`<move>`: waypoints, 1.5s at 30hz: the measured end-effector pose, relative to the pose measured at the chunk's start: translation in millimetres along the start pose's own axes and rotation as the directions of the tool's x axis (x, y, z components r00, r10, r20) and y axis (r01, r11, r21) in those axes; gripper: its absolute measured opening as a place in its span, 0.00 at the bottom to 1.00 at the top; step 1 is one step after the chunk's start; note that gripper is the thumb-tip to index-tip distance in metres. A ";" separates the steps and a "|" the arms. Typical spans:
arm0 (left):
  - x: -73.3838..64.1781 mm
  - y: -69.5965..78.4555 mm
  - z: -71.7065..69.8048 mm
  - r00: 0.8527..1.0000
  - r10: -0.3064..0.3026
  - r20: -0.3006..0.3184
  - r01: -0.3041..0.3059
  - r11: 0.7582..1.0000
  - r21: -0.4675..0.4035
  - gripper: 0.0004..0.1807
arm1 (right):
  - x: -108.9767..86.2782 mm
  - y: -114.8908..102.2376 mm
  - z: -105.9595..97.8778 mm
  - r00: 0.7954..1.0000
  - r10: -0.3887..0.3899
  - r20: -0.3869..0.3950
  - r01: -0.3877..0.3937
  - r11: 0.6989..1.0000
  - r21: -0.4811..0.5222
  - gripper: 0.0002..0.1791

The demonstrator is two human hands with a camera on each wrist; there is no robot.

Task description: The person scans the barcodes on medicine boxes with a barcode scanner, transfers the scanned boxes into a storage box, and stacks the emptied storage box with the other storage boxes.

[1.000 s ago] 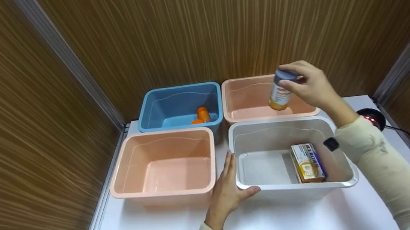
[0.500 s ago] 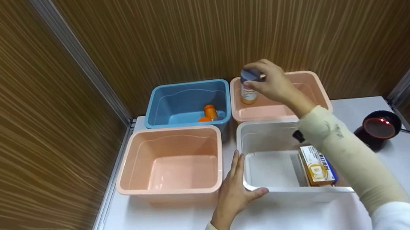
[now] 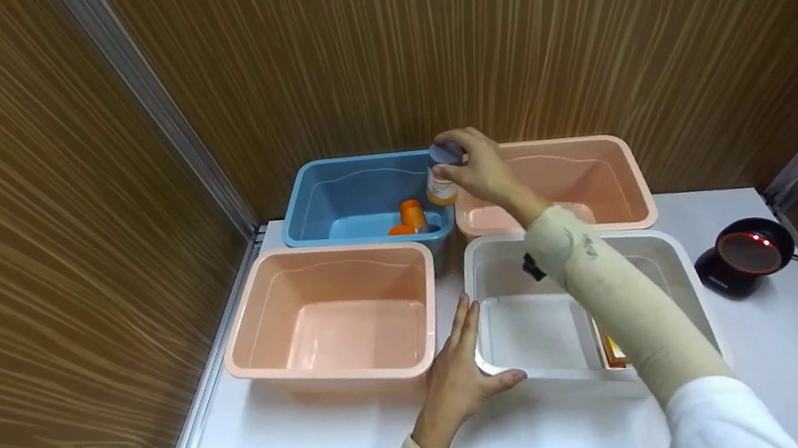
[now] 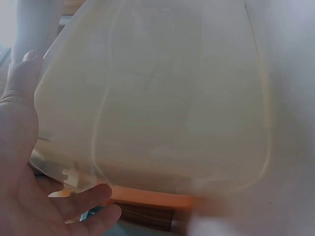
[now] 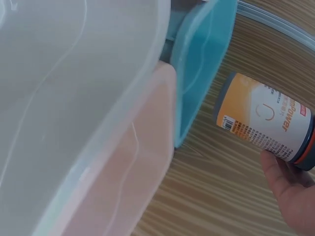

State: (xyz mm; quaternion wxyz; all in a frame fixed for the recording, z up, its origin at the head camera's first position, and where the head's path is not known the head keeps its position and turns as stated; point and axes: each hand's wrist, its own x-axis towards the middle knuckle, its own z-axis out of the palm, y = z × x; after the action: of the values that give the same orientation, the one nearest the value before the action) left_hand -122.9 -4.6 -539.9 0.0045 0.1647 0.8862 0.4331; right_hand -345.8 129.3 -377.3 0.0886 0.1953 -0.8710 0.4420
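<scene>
My right hand [image 3: 485, 168] grips a supplement bottle [image 3: 442, 182] by its dark lid, over the right rim of the blue bin [image 3: 316, 195]. In the right wrist view the bottle [image 5: 266, 118] shows an orange-and-white label with a barcode, and part of the right hand [image 5: 290, 191] is at its lid end. My left hand [image 3: 456, 383] rests against the near left corner of the white bin [image 3: 531, 379], fingers straight along its side and thumb at the front rim. Inside the blue bin lie orange-capped bottles [image 3: 413, 215].
A pink bin [image 3: 333, 377] stands at front left, another pink bin [image 3: 611, 222] at back right. In the white bin a yellow-and-white box [image 3: 614, 353] is mostly hidden by my right arm. A black scanner-like device [image 3: 746, 253] with a red light stands on the table at right.
My right hand has carried the bottle leftward, from above the back pink bin to the blue bin's right edge. The left hand stays at the white bin. The head view has shifted slightly.
</scene>
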 end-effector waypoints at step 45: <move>-19.9 2.7 4.4 0.995 0.100 -0.031 -0.100 0.995 -0.014 0.65 | 26.1 64.5 55.2 0.995 0.087 -0.044 -0.092 0.985 -0.146 0.31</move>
State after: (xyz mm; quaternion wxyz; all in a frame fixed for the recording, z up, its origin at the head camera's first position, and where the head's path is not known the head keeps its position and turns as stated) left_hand -102.6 -5.5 -543.3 -0.0294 0.2023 0.8733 0.4423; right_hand -395.5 112.4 -448.9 0.0989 0.1406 -0.9074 0.3835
